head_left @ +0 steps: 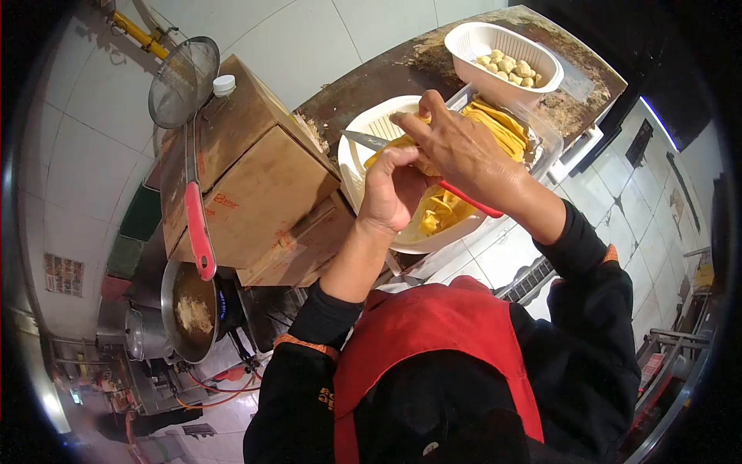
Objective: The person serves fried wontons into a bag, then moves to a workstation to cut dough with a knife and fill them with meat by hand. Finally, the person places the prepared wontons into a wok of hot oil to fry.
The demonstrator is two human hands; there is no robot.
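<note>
My left hand (389, 195) is curled palm up around a yellow dough wrapper (380, 157), mostly hidden by the fingers. My right hand (462, 147) bends over it from above, its fingertips close to the wrapper. A knife (365, 140) passes under my right hand, blade out to the left and red handle out to the right; the grip itself is partly hidden. Below both hands is a white ribbed basket (354, 170) with folded yellow pieces (442, 213) in it. Beside my right wrist, a clear tub (550, 143) holds a stack of yellow wrappers (498, 127).
Pale balls (508, 68) fill part of another white basket (457, 45) at the back. Cardboard boxes (255, 185) stand left, with a red-handled strainer (202, 232) leaning on them. Lower left, a wok (184, 340) with food in it sits by a blue flame.
</note>
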